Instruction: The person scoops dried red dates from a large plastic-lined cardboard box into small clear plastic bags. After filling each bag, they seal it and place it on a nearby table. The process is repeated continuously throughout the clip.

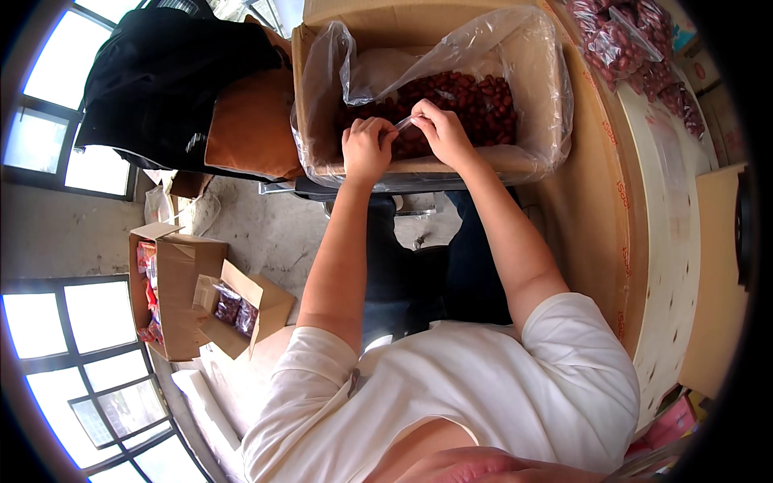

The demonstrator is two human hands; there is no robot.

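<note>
Both my hands are over a cardboard box (pixel 535 97) lined with a clear plastic sheet (pixel 523 48). Dark red dried fruits that look like jujubes (pixel 475 101) fill its bottom. My left hand (pixel 368 151) and my right hand (pixel 441 133) face each other near the box's front wall. Between their fingertips stretches a small piece of clear plastic film (pixel 405 124), pinched at both ends; it may be a bag's edge, though most of it is hidden or too thin to make out.
A black jacket (pixel 173 72) and a brown cushion-like piece (pixel 254 125) lie left of the box. Two open cartons (pixel 189 282) with packaged goods stand lower left. Filled bags of red fruits (pixel 620 40) lie on the table (pixel 672 233) at right. Windows (pixel 88 314) line the left.
</note>
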